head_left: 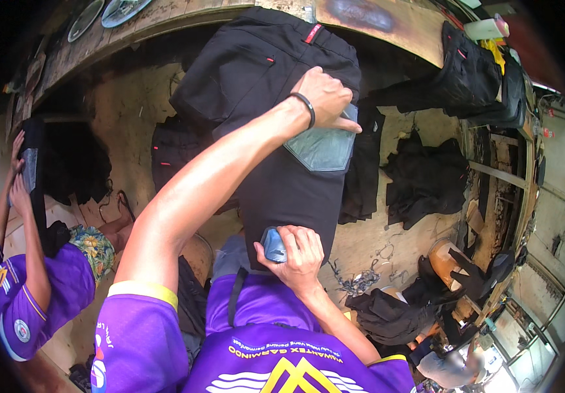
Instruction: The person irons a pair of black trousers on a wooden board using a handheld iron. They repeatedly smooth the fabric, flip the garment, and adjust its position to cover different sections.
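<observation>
The right hand (pixel 302 254) grips a blue piece (pixel 273 246) near the lower end of the black trousers (pixel 292 203), whose long axis runs forward. The pocket template (pixel 323 149) lies on them, beyond that grip, its upper part covered by the nearer left hand (pixel 322 98); whether those curled fingers clasp anything, I cannot tell. The left forearm (pixel 213 160) crosses the trousers; dark garments (pixel 426 173) lie to the right.

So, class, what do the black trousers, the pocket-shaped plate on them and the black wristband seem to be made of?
Black trousers: cloth, matte, perhaps cotton or a blend; soft folds and stitched seams show it.
Pocket-shaped plate: stiff plastic or thin metal, it seems; smooth greenish-grey sheen, straight edges.
Black wristband: perhaps rubber or cord; smooth-looking, but too small to tell.
</observation>
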Action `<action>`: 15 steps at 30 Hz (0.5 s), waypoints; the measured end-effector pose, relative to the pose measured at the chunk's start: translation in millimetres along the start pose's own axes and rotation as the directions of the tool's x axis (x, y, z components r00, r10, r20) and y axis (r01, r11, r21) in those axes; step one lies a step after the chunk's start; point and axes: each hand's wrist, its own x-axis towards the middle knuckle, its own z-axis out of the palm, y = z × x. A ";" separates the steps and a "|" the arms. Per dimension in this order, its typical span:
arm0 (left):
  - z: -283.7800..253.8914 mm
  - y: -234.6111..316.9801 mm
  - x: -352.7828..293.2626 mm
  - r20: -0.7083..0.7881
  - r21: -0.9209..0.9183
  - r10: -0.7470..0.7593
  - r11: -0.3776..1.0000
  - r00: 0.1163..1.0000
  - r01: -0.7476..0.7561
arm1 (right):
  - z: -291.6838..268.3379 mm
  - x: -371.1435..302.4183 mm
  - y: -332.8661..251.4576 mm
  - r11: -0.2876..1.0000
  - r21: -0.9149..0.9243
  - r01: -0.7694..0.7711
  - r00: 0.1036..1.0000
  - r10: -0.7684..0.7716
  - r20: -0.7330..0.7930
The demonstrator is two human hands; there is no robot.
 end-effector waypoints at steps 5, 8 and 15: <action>-5.5 -45.7 -6.3 -0.150 0.062 -0.086 0.993 0.985 0.096 | -9.9 43.4 0.9 0.979 0.136 0.151 0.982 -0.164 0.090; 2.4 -54.3 -9.4 -0.211 0.006 -0.065 0.998 0.975 0.067 | -1.0 127.3 12.1 0.956 0.033 0.293 0.955 -0.294 0.026; 16.7 -42.2 -8.1 -0.257 0.039 -0.179 0.980 0.950 0.195 | 4.1 102.9 18.3 0.963 0.049 0.265 0.960 -0.268 0.083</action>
